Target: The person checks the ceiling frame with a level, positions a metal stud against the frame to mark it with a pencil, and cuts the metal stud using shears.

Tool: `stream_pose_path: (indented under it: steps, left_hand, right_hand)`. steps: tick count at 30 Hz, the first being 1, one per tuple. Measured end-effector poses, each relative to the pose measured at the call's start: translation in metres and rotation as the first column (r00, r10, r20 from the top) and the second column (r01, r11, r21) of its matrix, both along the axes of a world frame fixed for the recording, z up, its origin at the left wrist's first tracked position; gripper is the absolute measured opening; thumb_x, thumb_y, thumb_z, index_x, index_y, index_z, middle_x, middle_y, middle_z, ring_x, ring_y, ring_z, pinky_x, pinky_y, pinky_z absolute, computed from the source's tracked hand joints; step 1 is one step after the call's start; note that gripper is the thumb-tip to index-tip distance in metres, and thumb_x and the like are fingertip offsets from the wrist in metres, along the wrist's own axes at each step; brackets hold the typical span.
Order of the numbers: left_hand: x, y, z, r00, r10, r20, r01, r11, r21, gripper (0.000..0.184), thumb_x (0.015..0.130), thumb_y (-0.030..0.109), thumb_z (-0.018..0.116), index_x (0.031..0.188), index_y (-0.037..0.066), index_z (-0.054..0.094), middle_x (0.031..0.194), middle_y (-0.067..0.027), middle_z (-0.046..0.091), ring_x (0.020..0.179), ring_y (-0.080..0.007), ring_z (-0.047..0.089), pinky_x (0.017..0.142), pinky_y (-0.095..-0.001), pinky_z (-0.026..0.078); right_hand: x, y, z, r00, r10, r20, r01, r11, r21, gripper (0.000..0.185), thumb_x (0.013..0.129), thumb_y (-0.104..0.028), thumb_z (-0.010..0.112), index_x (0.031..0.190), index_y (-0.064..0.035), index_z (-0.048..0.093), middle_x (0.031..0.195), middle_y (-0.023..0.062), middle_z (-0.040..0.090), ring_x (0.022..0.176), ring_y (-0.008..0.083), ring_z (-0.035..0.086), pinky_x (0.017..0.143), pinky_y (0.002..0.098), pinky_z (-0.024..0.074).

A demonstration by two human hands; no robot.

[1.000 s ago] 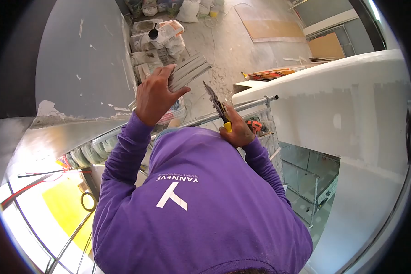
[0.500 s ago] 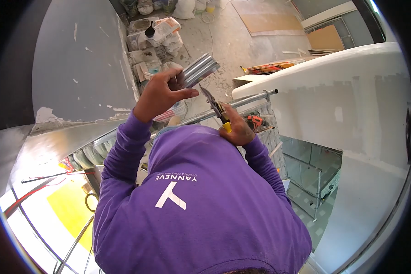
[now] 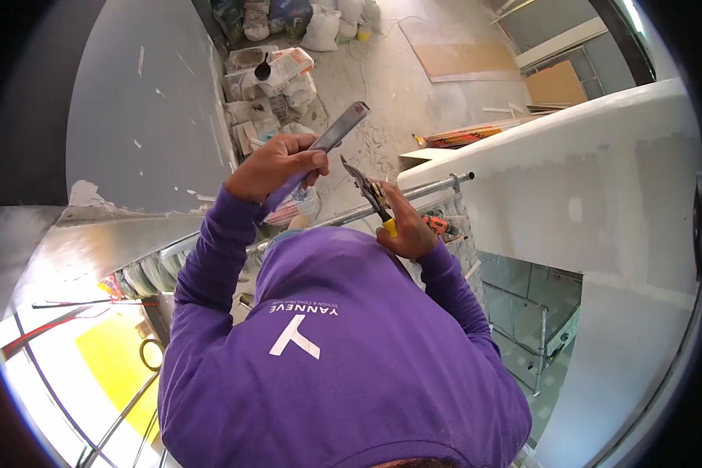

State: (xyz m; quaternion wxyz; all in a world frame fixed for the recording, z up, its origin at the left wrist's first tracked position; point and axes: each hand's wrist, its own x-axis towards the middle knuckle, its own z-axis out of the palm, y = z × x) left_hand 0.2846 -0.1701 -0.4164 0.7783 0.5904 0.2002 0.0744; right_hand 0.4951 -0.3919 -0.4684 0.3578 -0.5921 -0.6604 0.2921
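My left hand [image 3: 279, 166] is closed around a short piece of metal channel [image 3: 340, 127], which tilts up to the right. The channel shows a narrow side and its far end. To the right, my right hand [image 3: 409, 224] grips a pair of tin snips [image 3: 369, 189] by the yellow handle, fingers partly hidden. The snips' blades point up and left, apart from the channel, below its far end. Whether the blades are parted is hard to make out.
A scaffold pipe [image 3: 429, 187] runs just beyond my hands. An orange power drill [image 3: 438, 225] lies right of my right hand. Stacked bags [image 3: 292, 70] stand on the dusty floor, ahead left. A curved white wall [image 3: 585, 171] rises on the right, above a lower level with scaffolding [image 3: 542, 335].
My left hand has turned the metal channel, so its narrow side shows instead of its ribbed face. The hand has dropped slightly. The snips remain in my right hand, shifted slightly down.
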Motion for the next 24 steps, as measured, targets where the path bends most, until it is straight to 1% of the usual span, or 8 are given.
stream_pose_path:
  steps: [2,5,6,12,15,16,20,24]
  left_hand:
    - [-0.002,-0.003,0.002,0.993,0.011,0.120,0.001,0.995,-0.102,0.064,0.098,0.050,0.059,0.128,-0.006,0.056,0.089,-0.0081,0.065,0.078,-0.0130,0.063,0.071,-0.0252,0.052]
    - [-0.004,-0.007,-0.011,0.977,0.098,0.190,-0.027,0.938,-0.346,0.073,0.101,0.057,0.046,0.135,-0.007,0.048,0.094,-0.0119,0.066,0.078,-0.0158,0.065,0.072,-0.0269,0.054]
    - [-0.004,-0.006,-0.017,0.975,0.088,0.202,-0.011,0.936,-0.353,0.074,0.102,0.058,0.040,0.138,-0.006,0.045,0.097,-0.0141,0.066,0.077,-0.0177,0.066,0.070,-0.0275,0.055]
    - [-0.005,-0.005,-0.034,0.943,0.140,0.303,0.064,0.815,-0.576,0.077,0.101,0.061,0.039,0.138,-0.007,0.044,0.095,-0.0154,0.065,0.073,-0.0214,0.067,0.063,-0.0301,0.057]
    - [-0.004,-0.008,-0.044,0.898,0.276,0.342,0.083,0.659,-0.748,0.076,0.101,0.060,0.039,0.137,-0.006,0.045,0.092,-0.0151,0.063,0.071,-0.0231,0.067,0.060,-0.0328,0.059]
    - [-0.003,-0.007,-0.047,0.895,0.289,0.338,0.065,0.667,-0.742,0.074,0.101,0.060,0.039,0.136,-0.006,0.046,0.088,-0.0135,0.063,0.068,-0.0231,0.067,0.057,-0.0346,0.060]
    - [-0.003,-0.003,-0.059,0.896,0.323,0.305,0.002,0.684,-0.730,0.072,0.102,0.058,0.038,0.134,-0.006,0.047,0.084,-0.0114,0.063,0.062,-0.0213,0.066,0.055,-0.0333,0.060]
    - [-0.004,-0.003,-0.059,0.905,0.333,0.264,-0.008,0.633,-0.774,0.072,0.102,0.059,0.037,0.134,-0.005,0.047,0.085,-0.0121,0.063,0.063,-0.0210,0.066,0.054,-0.0326,0.060]
  right_hand:
    - [-0.001,0.000,0.003,1.000,-0.006,-0.006,0.006,1.000,-0.007,0.083,0.071,-0.005,0.061,0.146,0.0073,0.030,0.143,0.0292,0.041,0.138,0.0436,0.039,0.117,0.0435,0.0300]
    - [-0.002,-0.006,0.000,0.999,-0.042,-0.022,0.041,0.997,-0.058,0.085,0.074,-0.008,0.063,0.149,0.0066,0.026,0.148,0.0288,0.038,0.142,0.0418,0.034,0.119,0.0432,0.0263]
    - [-0.002,-0.007,0.001,0.998,-0.049,-0.030,0.046,0.996,-0.072,0.085,0.074,-0.008,0.063,0.149,0.0067,0.026,0.148,0.0286,0.037,0.142,0.0412,0.034,0.119,0.0430,0.0259]
    - [-0.004,-0.016,0.011,0.993,-0.090,-0.079,0.079,0.987,-0.138,0.087,0.077,-0.009,0.065,0.150,0.0082,0.023,0.151,0.0290,0.035,0.145,0.0391,0.031,0.120,0.0413,0.0240]
    - [-0.003,-0.022,0.009,0.991,-0.111,-0.077,0.101,0.987,-0.124,0.086,0.078,-0.010,0.065,0.150,0.0089,0.022,0.151,0.0295,0.034,0.145,0.0390,0.031,0.120,0.0408,0.0238]
    - [-0.003,-0.023,0.008,0.990,-0.117,-0.074,0.107,0.987,-0.119,0.086,0.078,-0.010,0.066,0.150,0.0091,0.022,0.151,0.0297,0.034,0.145,0.0390,0.031,0.120,0.0407,0.0238]
    - [-0.004,-0.029,0.006,0.988,-0.130,-0.087,0.121,0.988,-0.100,0.086,0.078,-0.010,0.065,0.150,0.0090,0.023,0.150,0.0297,0.035,0.144,0.0396,0.032,0.119,0.0408,0.0242]
    - [-0.006,-0.033,0.004,0.982,-0.158,-0.102,0.145,0.982,-0.125,0.086,0.079,-0.011,0.066,0.151,0.0078,0.023,0.151,0.0289,0.036,0.145,0.0397,0.032,0.120,0.0407,0.0236]
